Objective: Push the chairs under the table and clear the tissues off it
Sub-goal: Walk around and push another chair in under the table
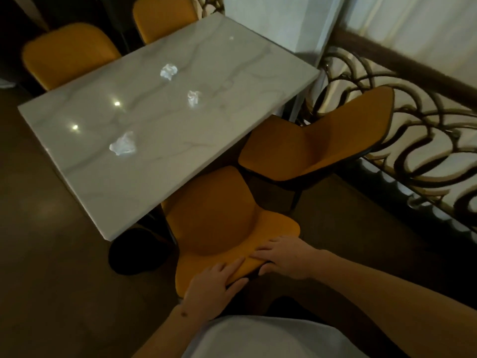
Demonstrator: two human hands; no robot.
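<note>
At the near long edge of the marble table (206,140), head view: both hands grip the top of the backrest of the near chair (214,218). Left hand (214,288) sits on the backrest's left end, fingers laid over the front face and thumb curled under the rim, closed on it. Right hand (284,257) lies just beside it to the right, fingers spread over the top edge and wrapped down the back, also clamped on the backrest. The two hands are near each other, not touching.

Near chair: mustard seat, front part tucked under the table edge, backrest standing clear of the table.

Second chair (317,146), same mustard colour, on the right along the same side; angled, seat corner just under the table edge, backrest leaning out toward the ornate metal railing (402,130).

Far side: two more mustard chairs, left far chair (67,52) and right far chair (165,16), backrests close against the far table edge.

On the tabletop, three crumpled white tissues, well apart from each other: nearest tissue (123,147) toward the near left, middle tissue (194,98) around the centre, far tissue (168,71) beyond it. A small white speck (231,37) near the far right corner; too small to tell what it is.

Two bright light reflections on the polished top. Floor dark brown.
</note>
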